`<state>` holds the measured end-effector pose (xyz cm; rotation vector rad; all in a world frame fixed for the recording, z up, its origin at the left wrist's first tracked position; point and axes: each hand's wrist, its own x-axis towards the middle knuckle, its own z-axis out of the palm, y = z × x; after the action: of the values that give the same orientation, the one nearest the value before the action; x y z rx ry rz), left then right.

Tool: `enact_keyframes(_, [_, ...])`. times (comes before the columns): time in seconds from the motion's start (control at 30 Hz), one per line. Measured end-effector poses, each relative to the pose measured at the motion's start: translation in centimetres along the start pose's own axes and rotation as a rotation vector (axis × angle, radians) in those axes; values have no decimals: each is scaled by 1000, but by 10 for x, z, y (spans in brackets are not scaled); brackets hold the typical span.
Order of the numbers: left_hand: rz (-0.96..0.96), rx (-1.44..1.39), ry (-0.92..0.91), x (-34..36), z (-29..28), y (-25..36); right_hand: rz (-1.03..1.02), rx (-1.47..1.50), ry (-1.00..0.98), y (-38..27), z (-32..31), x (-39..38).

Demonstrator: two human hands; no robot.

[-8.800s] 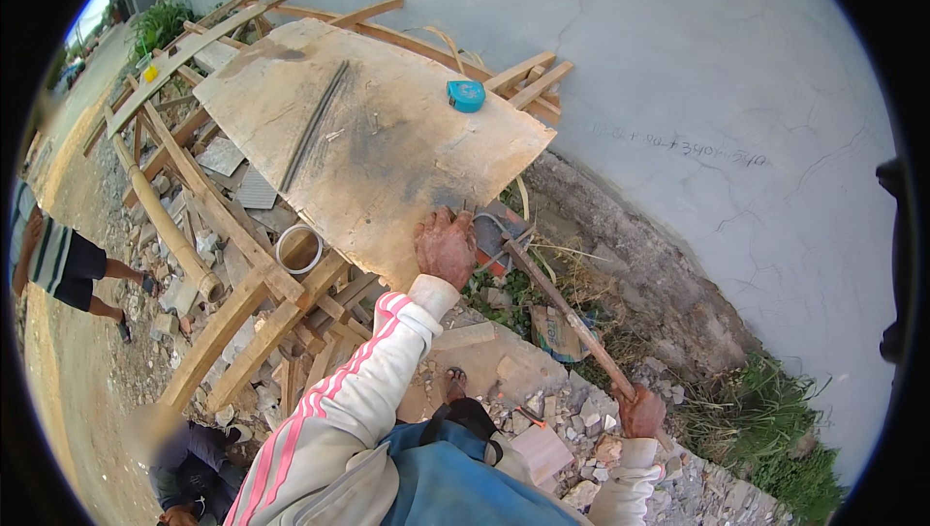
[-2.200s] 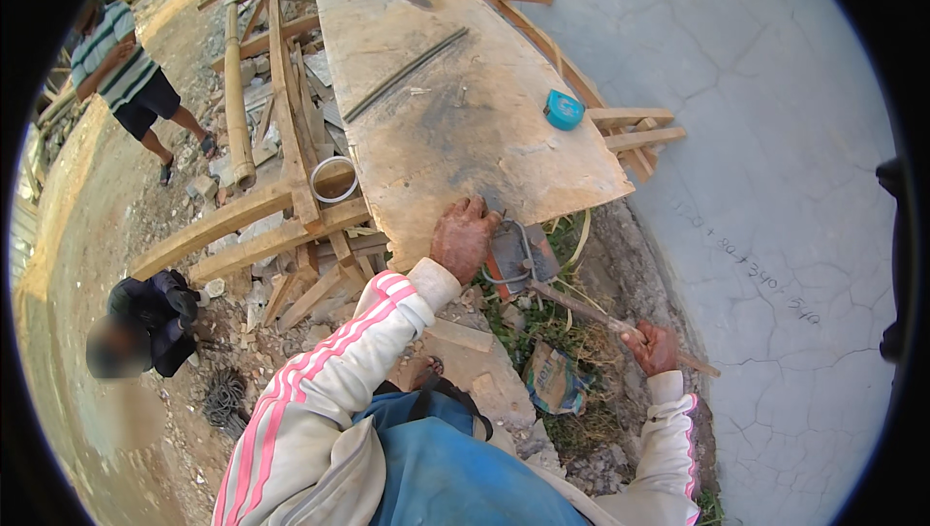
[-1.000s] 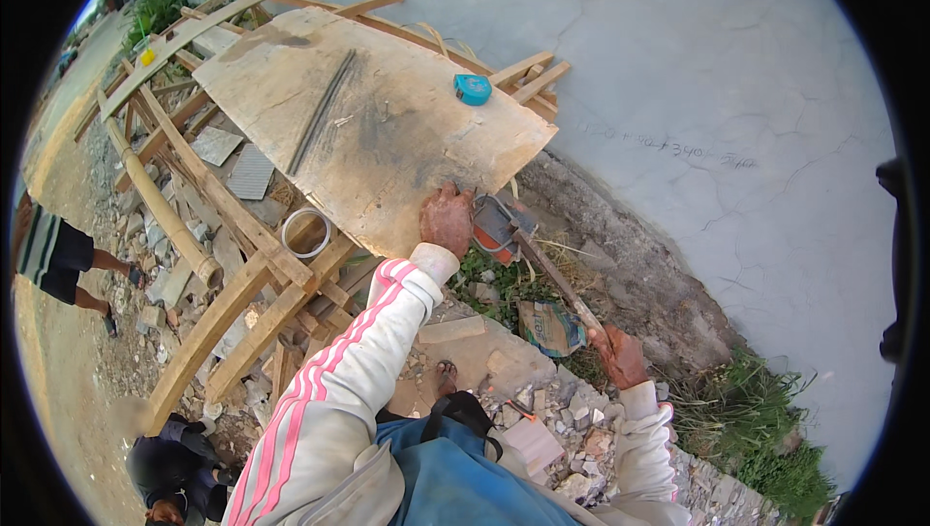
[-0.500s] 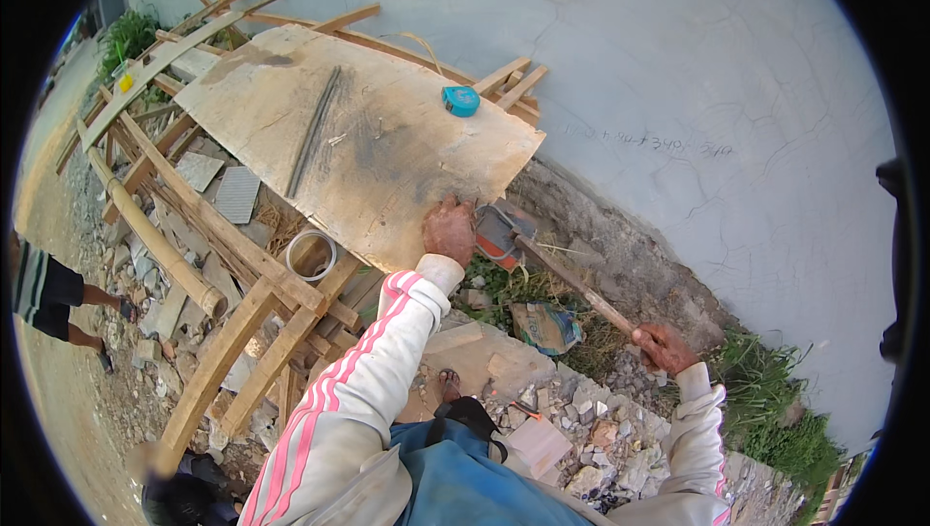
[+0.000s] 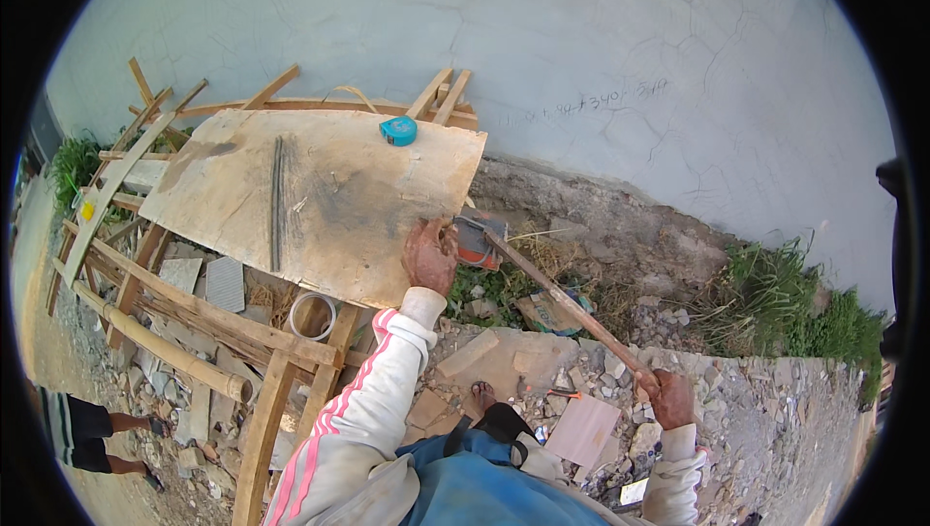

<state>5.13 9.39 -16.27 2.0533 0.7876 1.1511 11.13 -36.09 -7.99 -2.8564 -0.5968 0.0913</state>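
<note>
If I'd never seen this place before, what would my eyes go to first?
Probably the big pale board left of the middle, with a bright blue tape measure on it near its far right corner. Next might be the long pole slanting down to the right, its lower end in the right hand. The left hand is at the board's right edge.

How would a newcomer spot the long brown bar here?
Find the big pale board below the grey wall. Beyond its right edge, the brown bar slopes down to the person's right hand. Unlike the wooden beams at left, it is hand-held.
</note>
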Motion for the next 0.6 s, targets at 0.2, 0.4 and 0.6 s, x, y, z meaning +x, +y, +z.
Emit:
enact_keyframes(0.2, [-503,-770,-786,-104,29,58,40,-50,104,-3,55,-38])
enact_keyframes(0.4, [-1151,-1481,-719,-135,78,125,49,-55,78,-7,45,-34])
enact_keyframes(0.6, [-1226,-1743,-775,-154,64,95,250,-141,109,-75,84,-100])
